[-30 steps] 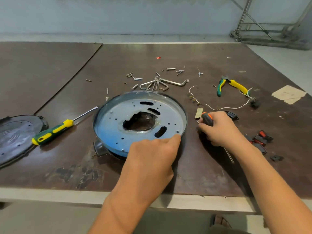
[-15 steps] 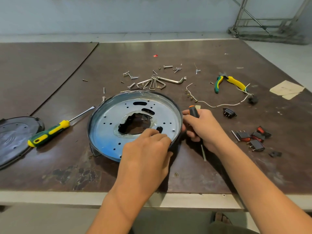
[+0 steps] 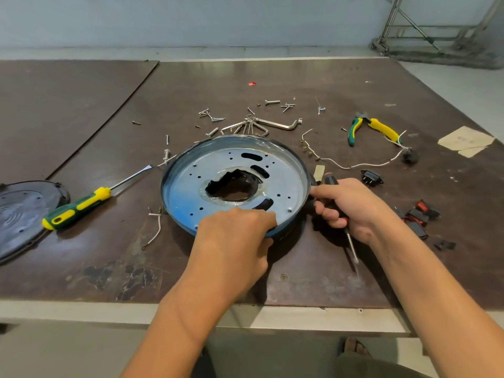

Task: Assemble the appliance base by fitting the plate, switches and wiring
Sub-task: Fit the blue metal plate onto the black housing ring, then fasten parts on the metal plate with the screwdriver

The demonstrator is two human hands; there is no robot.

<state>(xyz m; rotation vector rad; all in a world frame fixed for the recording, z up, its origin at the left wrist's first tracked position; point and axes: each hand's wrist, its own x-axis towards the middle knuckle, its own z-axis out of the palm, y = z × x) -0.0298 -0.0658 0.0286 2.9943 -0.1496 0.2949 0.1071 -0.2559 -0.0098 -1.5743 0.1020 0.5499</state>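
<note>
Two hands engaged, left hand (image 3: 234, 236) gripping near rim of metal plate (image 3: 188, 186) at bench (image 3: 300, 77) centre, right hand (image 3: 351, 205) grasping small screwdriver (image 3: 330, 179) beside plate's right edge, switches (image 3: 417, 216) and wiring (image 3: 354, 165) lying rightward

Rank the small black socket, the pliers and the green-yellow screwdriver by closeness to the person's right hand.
1. Small black socket, just beyond the right hand, which grips an orange-black screwdriver.
2. Pliers, farther back on the right.
3. Green-yellow screwdriver, far left, past the round base that the left hand grips.
</note>
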